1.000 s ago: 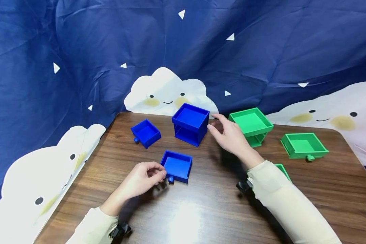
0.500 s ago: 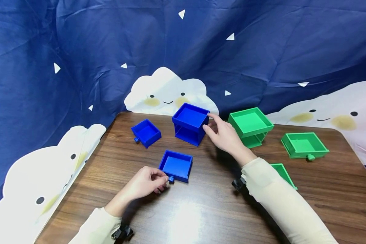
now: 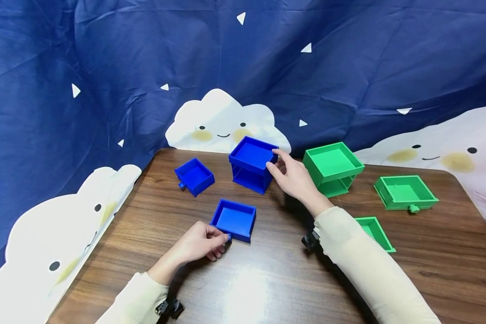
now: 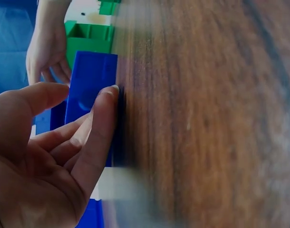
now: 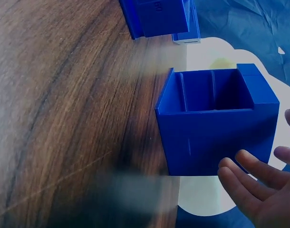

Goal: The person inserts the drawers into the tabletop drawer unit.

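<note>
In the head view my left hand (image 3: pixel 202 243) is at the front of a blue drawer (image 3: pixel 234 218), fingertips right at its small round knob (image 3: pixel 229 237). The left wrist view has the thumb and fingers on either side of the knob, a gap between them, before the drawer's front (image 4: pixel 93 71). A blue cabinet frame (image 3: pixel 249 155) with a tray-like top and open front stands upright at the back. My right hand (image 3: pixel 293 177) is at its right side, thumb and index finger near the top edge. In the right wrist view its fingers are spread beside the cabinet's side wall (image 5: pixel 207 137).
Another blue drawer (image 3: pixel 194 176) lies at the back left. A green cabinet frame (image 3: pixel 333 164) stands right of my right hand, with a green drawer (image 3: pixel 406 193) farther right. A second green drawer (image 3: pixel 376 234) is partly covered by my right sleeve. A blue curtain (image 3: pixel 243 63) hangs behind the table.
My left hand has moved right and slightly down onto the drawer's knob. My right hand has moved left up to the blue cabinet's side. The drawers and cabinets have stayed in place.
</note>
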### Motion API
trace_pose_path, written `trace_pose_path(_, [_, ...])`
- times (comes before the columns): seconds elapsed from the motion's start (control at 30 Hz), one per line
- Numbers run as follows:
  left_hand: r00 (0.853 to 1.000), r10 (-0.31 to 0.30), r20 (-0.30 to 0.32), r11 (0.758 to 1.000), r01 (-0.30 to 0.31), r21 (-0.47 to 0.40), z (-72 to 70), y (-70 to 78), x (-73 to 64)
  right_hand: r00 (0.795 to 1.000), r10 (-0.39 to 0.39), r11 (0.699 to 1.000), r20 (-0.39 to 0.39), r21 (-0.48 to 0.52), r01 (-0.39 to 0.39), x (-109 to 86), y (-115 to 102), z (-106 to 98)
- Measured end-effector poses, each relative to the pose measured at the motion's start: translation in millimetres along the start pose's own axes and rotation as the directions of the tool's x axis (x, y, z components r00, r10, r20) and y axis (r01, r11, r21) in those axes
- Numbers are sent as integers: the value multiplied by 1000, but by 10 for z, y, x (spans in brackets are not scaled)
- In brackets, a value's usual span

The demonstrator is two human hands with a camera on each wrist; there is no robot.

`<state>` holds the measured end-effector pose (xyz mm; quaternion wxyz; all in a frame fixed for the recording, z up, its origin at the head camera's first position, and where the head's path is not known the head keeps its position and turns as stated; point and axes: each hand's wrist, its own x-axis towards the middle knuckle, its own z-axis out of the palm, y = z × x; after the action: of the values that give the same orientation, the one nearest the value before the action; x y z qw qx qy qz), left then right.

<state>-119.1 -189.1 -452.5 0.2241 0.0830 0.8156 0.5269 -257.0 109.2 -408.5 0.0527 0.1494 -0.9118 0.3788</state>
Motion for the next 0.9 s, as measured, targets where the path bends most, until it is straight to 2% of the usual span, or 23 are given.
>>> trace_pose_path(0.17, [1000, -24, -1, 999, 24, -42, 51, -19, 27, 999, 16, 1000, -34, 26, -15, 36, 5, 32])
trace_pose_path(0.3, [998, -54, -31, 997, 52, -63, 76, -24, 38, 999, 17, 999, -44, 39, -15, 64, 11, 68])
trace_pose_path(0.6, [991, -99, -87, 995, 95, -42, 112, 23, 67, 998, 42, 996, -53, 76, -38, 101, 61, 133])
trace_pose_path(0.73, [992, -83, -95, 996, 79, -46, 107, 21, 67, 997, 54, 993, -47, 104, -49, 111, 78, 164])
trace_pose_path(0.9, [991, -29, -129, 1000, 29, -1, 91, 10, 46, 996, 75, 988, -44, 137, -68, 116, 76, 190])
